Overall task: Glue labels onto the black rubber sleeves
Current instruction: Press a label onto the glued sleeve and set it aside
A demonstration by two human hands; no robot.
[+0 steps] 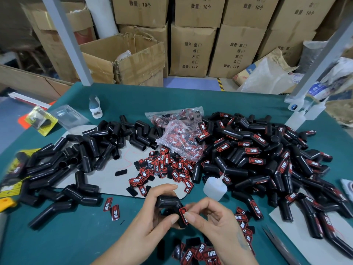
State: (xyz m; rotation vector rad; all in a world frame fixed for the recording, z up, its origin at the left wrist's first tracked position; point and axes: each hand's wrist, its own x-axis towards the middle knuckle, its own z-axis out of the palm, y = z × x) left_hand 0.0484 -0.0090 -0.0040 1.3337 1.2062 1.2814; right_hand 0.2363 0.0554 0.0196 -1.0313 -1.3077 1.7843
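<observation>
Stacked cardboard cartons (pixel 193 48) wall off the far side of a green-covered table (pixel 80 236), and the work sits close to its near edge. At the centre the left hand (pixel 152 213) wraps its fingers round one bent black rubber sleeve (pixel 168 203), turning its flat face upward — probably so a label can seat squarely. The right hand (pixel 208 220) pinches a red-and-black label (pixel 183 215) between thumb and forefinger, holding it by its edge against the sleeve's lower end, likely to keep fingers off any glue. Just beyond the right hand a small white glue bottle (pixel 214 188) stands with its nozzle up, within easy reach. Loose labels (pixel 166 169) lie on a grey mat (pixel 114 180) ahead, beside their torn plastic bag (pixel 179 138). Bare sleeves (pixel 86 155) are heaped on the left, labelled sleeves (pixel 267 155) on the right — seemingly a left-to-right flow of work.
</observation>
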